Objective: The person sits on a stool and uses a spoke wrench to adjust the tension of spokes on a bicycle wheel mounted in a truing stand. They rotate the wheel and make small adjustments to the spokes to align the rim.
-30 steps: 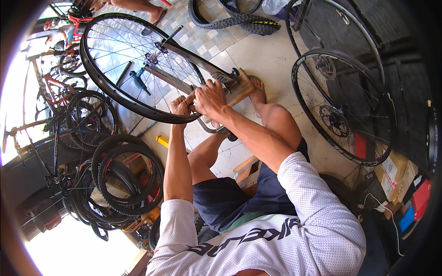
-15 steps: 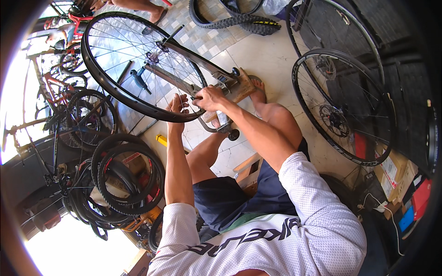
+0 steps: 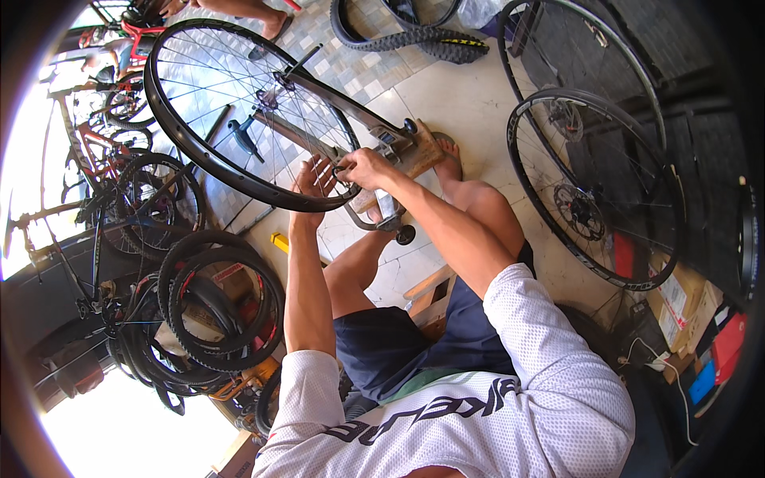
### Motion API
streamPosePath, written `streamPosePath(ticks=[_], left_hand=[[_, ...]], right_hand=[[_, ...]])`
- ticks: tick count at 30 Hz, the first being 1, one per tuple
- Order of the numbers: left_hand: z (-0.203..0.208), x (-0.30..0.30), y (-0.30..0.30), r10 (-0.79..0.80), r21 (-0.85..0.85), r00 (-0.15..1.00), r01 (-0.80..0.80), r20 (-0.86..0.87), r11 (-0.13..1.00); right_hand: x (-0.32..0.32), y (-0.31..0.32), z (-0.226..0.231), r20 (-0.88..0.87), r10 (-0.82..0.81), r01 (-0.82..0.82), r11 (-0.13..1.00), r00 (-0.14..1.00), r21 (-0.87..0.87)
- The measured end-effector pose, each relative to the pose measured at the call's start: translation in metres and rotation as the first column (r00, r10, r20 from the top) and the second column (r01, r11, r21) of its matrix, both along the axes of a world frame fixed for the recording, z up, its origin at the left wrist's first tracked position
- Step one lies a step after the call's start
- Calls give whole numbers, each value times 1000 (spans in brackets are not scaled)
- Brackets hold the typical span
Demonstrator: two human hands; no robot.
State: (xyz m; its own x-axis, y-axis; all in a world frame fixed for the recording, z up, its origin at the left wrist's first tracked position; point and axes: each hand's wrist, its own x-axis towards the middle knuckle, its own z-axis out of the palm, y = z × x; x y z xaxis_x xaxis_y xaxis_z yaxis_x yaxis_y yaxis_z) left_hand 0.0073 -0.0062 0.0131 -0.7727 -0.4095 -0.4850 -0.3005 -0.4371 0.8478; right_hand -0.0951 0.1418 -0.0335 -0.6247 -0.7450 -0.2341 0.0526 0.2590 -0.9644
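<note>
A bare black bicycle wheel point(image 3: 231, 186) with thin spokes is mounted in a metal truing stand point(image 3: 351, 108) on a wooden base. My right hand point(image 3: 366, 170) is at the near side of the rim, its thumb and fingers pinched on a small dark spoke wrench point(image 3: 340, 170), mostly hidden by the fingertips. Just left of it, my left hand point(image 3: 315, 178) is among the spokes beside the rim, palm up and fingers apart, holding nothing. A blue-handled tool point(image 3: 243, 139) shows beyond the spokes on the floor.
Two more wheels point(image 3: 594, 267) lean at the right by a dark mat. Loose tires point(image 3: 454, 46) lie on the far tiles. Tires hang in a stack point(image 3: 179, 319) at left, near several bicycles point(image 3: 96, 159). Another person's leg point(image 3: 255, 14) is at the top. A yellow tool point(image 3: 280, 241) lies near my left forearm.
My left hand has shifted slightly right, its fingers spreading wider. My right hand stays pinched at nearly the same spot by the rim. The wheel remains in the stand.
</note>
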Motion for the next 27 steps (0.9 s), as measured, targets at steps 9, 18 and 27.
streamPosePath(ticks=[9,18,27], left_hand=[[-20,1,15,-20,-1,996,20,83,1000],[-32,-8,14,-73,-134,989,90,129,987],[-32,-8,14,-83,-197,986,110,142,974]], right_hand=[[-17,9,19,449,-275,422,867,850,-266],[-35,27,39,577,-252,473,838,777,-272],[-34,28,40,521,-267,441,864,811,-242]])
